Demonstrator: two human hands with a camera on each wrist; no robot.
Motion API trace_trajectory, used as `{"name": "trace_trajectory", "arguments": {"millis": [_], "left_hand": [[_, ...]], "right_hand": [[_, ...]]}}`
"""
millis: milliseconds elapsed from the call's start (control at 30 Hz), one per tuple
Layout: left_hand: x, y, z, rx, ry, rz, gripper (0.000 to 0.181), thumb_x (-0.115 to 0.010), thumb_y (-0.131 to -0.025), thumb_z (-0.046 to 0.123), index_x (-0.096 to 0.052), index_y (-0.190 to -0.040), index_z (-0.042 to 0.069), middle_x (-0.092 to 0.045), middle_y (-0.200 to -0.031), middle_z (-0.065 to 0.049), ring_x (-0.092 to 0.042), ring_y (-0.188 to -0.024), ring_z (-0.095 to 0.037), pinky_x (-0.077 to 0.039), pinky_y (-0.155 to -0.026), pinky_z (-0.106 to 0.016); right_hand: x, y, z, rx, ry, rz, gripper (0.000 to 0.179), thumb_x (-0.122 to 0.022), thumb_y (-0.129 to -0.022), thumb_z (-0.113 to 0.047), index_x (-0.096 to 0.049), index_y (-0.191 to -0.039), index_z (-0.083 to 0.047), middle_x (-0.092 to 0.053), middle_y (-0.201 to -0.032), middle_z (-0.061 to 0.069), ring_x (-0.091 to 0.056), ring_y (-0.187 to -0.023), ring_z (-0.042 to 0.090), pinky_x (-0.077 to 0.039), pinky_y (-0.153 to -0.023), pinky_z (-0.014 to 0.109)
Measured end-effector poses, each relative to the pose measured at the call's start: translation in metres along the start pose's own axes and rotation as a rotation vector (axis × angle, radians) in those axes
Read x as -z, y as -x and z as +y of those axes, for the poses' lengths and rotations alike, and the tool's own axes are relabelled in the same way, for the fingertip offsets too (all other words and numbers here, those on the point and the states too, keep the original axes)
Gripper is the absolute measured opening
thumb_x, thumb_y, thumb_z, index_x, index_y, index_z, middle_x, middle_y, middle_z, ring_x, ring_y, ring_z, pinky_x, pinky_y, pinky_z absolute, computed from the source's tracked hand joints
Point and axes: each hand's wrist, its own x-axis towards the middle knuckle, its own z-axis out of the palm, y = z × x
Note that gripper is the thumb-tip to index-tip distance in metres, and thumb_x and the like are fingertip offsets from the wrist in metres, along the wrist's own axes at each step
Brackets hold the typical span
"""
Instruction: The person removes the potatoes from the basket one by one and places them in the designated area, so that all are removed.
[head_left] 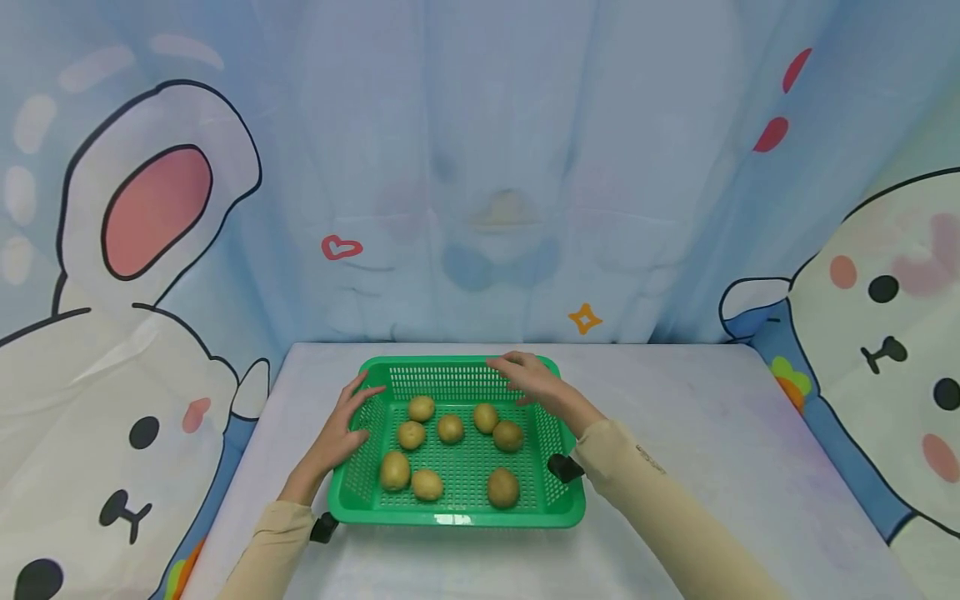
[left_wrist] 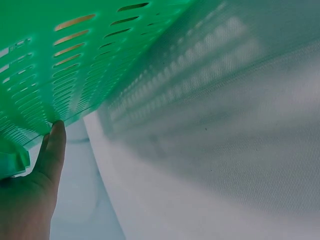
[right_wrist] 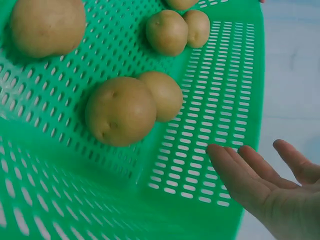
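A green plastic basket with slotted walls stands on the table, and several round potatoes lie spread over its floor. My left hand is at the basket's left rim with fingers spread; in the left wrist view, a straight finger lies near the slotted outer wall. Over the back right corner reaches my right hand, fingers extended and nothing in them. The right wrist view shows that hand at the rim, apart from a pair of potatoes that overlap there.
A pale cloth covers the table. Behind it hangs a blue curtain printed with cartoon animals. Beige sleeves cover both forearms, and a black wrist strap piece overlaps the basket's right rim.
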Motion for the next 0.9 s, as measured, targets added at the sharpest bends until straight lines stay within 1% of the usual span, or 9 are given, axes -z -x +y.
{"name": "trace_trajectory", "arguments": {"millis": [67, 167, 200, 300, 333, 433, 533, 733, 900], "left_hand": [[0.000, 0.000, 0.000, -0.002, 0.005, 0.003, 0.078, -0.047, -0.069, -0.016, -0.049, -0.144, 0.005, -0.011, -0.163, -0.018, -0.007, -0.147, -0.047, -0.030, -0.094, -0.063], [-0.001, 0.001, 0.001, -0.012, 0.011, 0.017, 0.077, -0.047, -0.069, -0.018, -0.049, -0.143, 0.003, -0.011, -0.162, -0.020, -0.008, -0.146, -0.049, -0.031, -0.093, -0.063], [-0.001, 0.001, 0.003, -0.010, 0.012, 0.019, 0.076, -0.046, -0.069, -0.018, -0.049, -0.143, 0.001, -0.011, -0.162, -0.022, -0.007, -0.146, -0.050, -0.030, -0.093, -0.064], [0.002, 0.003, 0.020, 0.001, 0.018, 0.017, 0.073, -0.045, -0.069, -0.020, -0.048, -0.141, -0.005, -0.010, -0.160, -0.028, -0.007, -0.145, -0.053, -0.030, -0.092, -0.065], [0.002, 0.003, 0.020, 0.003, 0.022, 0.016, 0.073, -0.045, -0.069, -0.020, -0.048, -0.141, -0.005, -0.010, -0.160, -0.028, -0.006, -0.145, -0.053, -0.029, -0.093, -0.065], [0.002, 0.001, 0.015, 0.016, 0.029, 0.008, 0.075, -0.045, -0.069, -0.018, -0.048, -0.142, -0.002, -0.009, -0.161, -0.024, -0.005, -0.146, -0.050, -0.029, -0.095, -0.064], [-0.002, -0.001, -0.003, 0.017, 0.037, 0.017, 0.077, -0.047, -0.068, -0.016, -0.050, -0.142, 0.004, -0.009, -0.163, -0.018, -0.005, -0.147, -0.047, -0.029, -0.095, -0.064], [-0.002, -0.001, 0.000, 0.020, 0.067, 0.026, 0.077, -0.049, -0.066, -0.017, -0.052, -0.140, 0.003, -0.010, -0.162, -0.020, -0.006, -0.146, -0.049, -0.030, -0.092, -0.064], [-0.001, -0.001, -0.004, 0.011, 0.027, 0.024, 0.077, -0.047, -0.068, -0.017, -0.052, -0.141, 0.006, -0.010, -0.163, -0.018, -0.006, -0.147, -0.047, -0.031, -0.092, -0.061]], "right_hand": [[-0.002, -0.004, 0.002, -0.017, -0.015, 0.009, 0.064, -0.054, -0.098, -0.047, -0.043, -0.144, -0.004, -0.043, -0.146, 0.024, -0.044, -0.131, 0.046, -0.042, -0.098, 0.059], [-0.005, -0.009, 0.006, -0.021, -0.028, 0.020, 0.061, -0.054, -0.098, -0.043, -0.044, -0.143, -0.002, -0.043, -0.145, 0.025, -0.045, -0.130, 0.047, -0.043, -0.097, 0.059], [-0.006, -0.011, 0.007, -0.022, -0.028, 0.025, 0.060, -0.054, -0.099, -0.042, -0.044, -0.143, -0.002, -0.043, -0.145, 0.025, -0.045, -0.130, 0.047, -0.043, -0.097, 0.059], [-0.010, -0.015, 0.009, -0.037, -0.045, 0.039, 0.058, -0.055, -0.099, -0.038, -0.046, -0.143, -0.002, -0.043, -0.145, 0.025, -0.043, -0.131, 0.048, -0.042, -0.097, 0.061], [-0.012, -0.017, 0.009, -0.042, -0.046, 0.042, 0.057, -0.055, -0.099, -0.037, -0.046, -0.143, -0.002, -0.043, -0.144, 0.026, -0.043, -0.130, 0.049, -0.042, -0.097, 0.061], [-0.017, -0.021, 0.013, -0.056, -0.052, 0.052, 0.054, -0.056, -0.099, -0.034, -0.049, -0.140, 0.000, -0.045, -0.142, 0.027, -0.044, -0.128, 0.050, -0.044, -0.095, 0.061], [-0.022, -0.024, 0.017, -0.063, -0.048, 0.057, 0.050, -0.055, -0.099, -0.030, -0.051, -0.138, 0.002, -0.046, -0.140, 0.027, -0.046, -0.126, 0.050, -0.045, -0.093, 0.061], [-0.032, -0.030, 0.026, -0.089, -0.037, 0.086, 0.045, -0.055, -0.099, -0.022, -0.052, -0.136, 0.004, -0.047, -0.138, 0.027, -0.043, -0.129, 0.050, -0.041, -0.096, 0.064], [-0.038, -0.034, 0.033, -0.099, -0.005, 0.111, 0.043, -0.055, -0.099, -0.021, -0.055, -0.134, 0.004, -0.046, -0.142, 0.025, -0.039, -0.134, 0.047, -0.037, -0.096, 0.068]]}}
